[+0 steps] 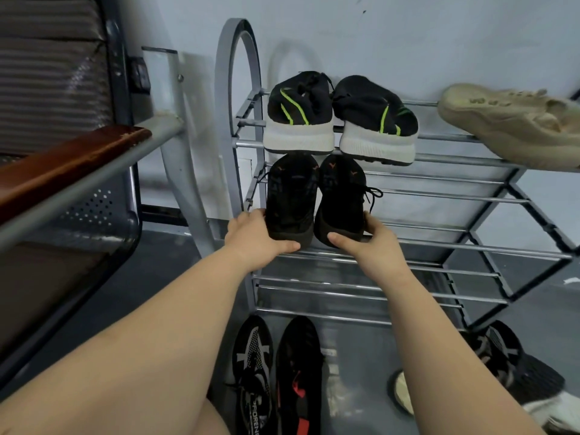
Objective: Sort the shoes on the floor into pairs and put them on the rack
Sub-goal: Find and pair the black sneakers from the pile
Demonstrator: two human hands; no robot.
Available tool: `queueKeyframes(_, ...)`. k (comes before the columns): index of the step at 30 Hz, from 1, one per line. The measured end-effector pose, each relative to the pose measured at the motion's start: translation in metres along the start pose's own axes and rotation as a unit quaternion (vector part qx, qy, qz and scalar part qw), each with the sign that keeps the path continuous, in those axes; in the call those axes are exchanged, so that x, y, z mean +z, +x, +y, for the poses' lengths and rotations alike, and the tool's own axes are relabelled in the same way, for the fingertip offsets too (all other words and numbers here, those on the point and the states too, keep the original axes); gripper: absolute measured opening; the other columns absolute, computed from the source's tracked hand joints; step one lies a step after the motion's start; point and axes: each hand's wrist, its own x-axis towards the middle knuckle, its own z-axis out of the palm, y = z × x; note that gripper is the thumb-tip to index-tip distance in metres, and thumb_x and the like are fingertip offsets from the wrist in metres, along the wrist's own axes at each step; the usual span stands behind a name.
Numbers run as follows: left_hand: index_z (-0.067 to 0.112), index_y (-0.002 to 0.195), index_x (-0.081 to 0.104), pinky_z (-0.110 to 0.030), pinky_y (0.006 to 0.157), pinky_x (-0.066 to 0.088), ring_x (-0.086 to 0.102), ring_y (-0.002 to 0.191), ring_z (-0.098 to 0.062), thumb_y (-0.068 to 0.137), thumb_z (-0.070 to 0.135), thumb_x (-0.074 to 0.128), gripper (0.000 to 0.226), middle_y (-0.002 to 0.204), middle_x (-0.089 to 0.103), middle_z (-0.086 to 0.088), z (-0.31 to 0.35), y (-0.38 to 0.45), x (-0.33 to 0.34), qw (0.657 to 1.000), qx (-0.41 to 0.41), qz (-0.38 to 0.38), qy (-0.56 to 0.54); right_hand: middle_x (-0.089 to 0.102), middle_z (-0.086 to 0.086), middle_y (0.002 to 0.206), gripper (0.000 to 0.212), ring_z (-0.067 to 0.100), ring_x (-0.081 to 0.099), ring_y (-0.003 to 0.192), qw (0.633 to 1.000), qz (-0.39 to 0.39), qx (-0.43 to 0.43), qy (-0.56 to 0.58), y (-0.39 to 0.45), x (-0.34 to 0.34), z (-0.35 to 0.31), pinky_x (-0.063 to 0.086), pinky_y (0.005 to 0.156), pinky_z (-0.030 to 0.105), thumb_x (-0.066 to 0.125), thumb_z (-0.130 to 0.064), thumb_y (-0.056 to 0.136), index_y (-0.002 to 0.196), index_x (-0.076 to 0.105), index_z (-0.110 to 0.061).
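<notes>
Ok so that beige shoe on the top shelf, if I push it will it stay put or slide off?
The beige shoe lies tilted on its side across the top rails, so it would probably rock or slide easily. Its moulded, perforated body looks like light foam, likely little weight to hold it. The smooth metal bars probably give little friction; push gently.

The metal rack (439, 199) is carrying black sneakers (340, 116) and a beige shoe (508, 120) on top, black shoes (314, 196) on the tier below.

Both hands (317, 237) grip 2 black shoes (314, 199) on the rack (439, 199).
</notes>
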Motion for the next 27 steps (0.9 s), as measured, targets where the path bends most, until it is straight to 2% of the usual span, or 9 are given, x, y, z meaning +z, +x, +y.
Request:
queueKeyframes(4,0.02,0.135,0.047,-0.037,0.106,0.033,0.039,0.128,-0.029,0.075,0.049,0.07,0.071,0.134,0.051,-0.008,-0.001,-0.002,0.006,0.999,0.012,0.039,-0.014,0.059,-0.003,0.128,0.072,0.017,0.053,0.122,1.0,0.004,-0.015,0.023,0.002,0.0,0.005,0.042,0.102,0.031,0.08,-0.039,0.07,0.134,0.05,-0.026)
queueKeyframes(9,0.021,0.131,0.051,-0.042,0.1,0.043,0.05,0.12,-0.028,0.078,0.038,0.071,0.059,0.124,0.061,-0.005,0.008,0.002,0.016,0.993,0.004,0.092,-0.073,0.061,-0.006,0.121,0.071,0.018,0.049,0.126,0.999,0.008,-0.024,0.022,0.005,0.003,0.009,0.043,0.104,0.036,0.08,-0.043,0.067,0.131,0.052,-0.029)
queueKeyframes(15,0.023,0.13,0.052,-0.038,0.099,0.044,0.05,0.122,-0.026,0.076,0.037,0.074,0.059,0.126,0.06,-0.002,0.009,0.004,0.015,0.993,-0.004,0.084,-0.077,0.058,0.0,0.127,0.072,0.017,0.055,0.118,1.0,0.008,-0.021,0.006,0.009,0.006,0.009,0.045,0.102,0.033,0.079,-0.045,0.068,0.132,0.05,-0.033)
queueKeyframes(20,0.021,0.132,0.047,-0.04,0.098,0.045,0.05,0.121,-0.027,0.08,0.041,0.069,0.06,0.128,0.058,-0.004,0.009,0.0,0.012,0.998,0.01,0.057,-0.026,0.061,0.004,0.12,0.075,0.025,0.051,0.122,0.998,0.015,-0.015,-0.058,0.003,0.011,0.003,0.046,0.1,0.045,0.07,-0.059,0.064,0.129,0.047,-0.03)
queueKeyframes(23,0.015,0.145,0.027,-0.04,0.109,0.035,0.038,0.133,-0.029,0.084,0.045,0.063,0.077,0.145,0.04,-0.011,0.007,-0.008,0.013,0.999,0.019,0.02,0.019,0.053,0.005,0.13,0.077,0.027,0.038,0.133,0.995,0.024,-0.032,-0.095,-0.011,0.011,0.003,0.038,0.107,0.045,0.069,-0.05,0.075,0.141,0.037,-0.025)
queueKeyframes(25,0.008,0.151,0.002,-0.037,0.119,0.018,0.015,0.145,-0.028,0.087,0.048,0.057,0.093,0.158,0.012,-0.012,0.007,-0.017,0.011,0.998,0.022,0.008,0.065,0.041,0.003,0.146,0.084,0.027,0.025,0.141,0.987,0.022,-0.058,-0.146,-0.024,0.007,0.004,0.028,0.114,0.043,0.068,-0.047,0.08,0.149,0.026,-0.023)
queueKeyframes(27,0.006,0.149,-0.009,-0.035,0.121,0.005,-0.001,0.148,-0.027,0.089,0.052,0.051,0.097,0.16,-0.006,-0.011,0.009,-0.029,0.007,0.99,0.048,0.017,0.135,0.026,0.004,0.156,0.089,0.028,0.015,0.145,0.974,0.01,-0.069,-0.215,-0.037,0.002,0.006,0.019,0.118,0.041,0.064,-0.05,0.081,0.152,0.019,-0.021)
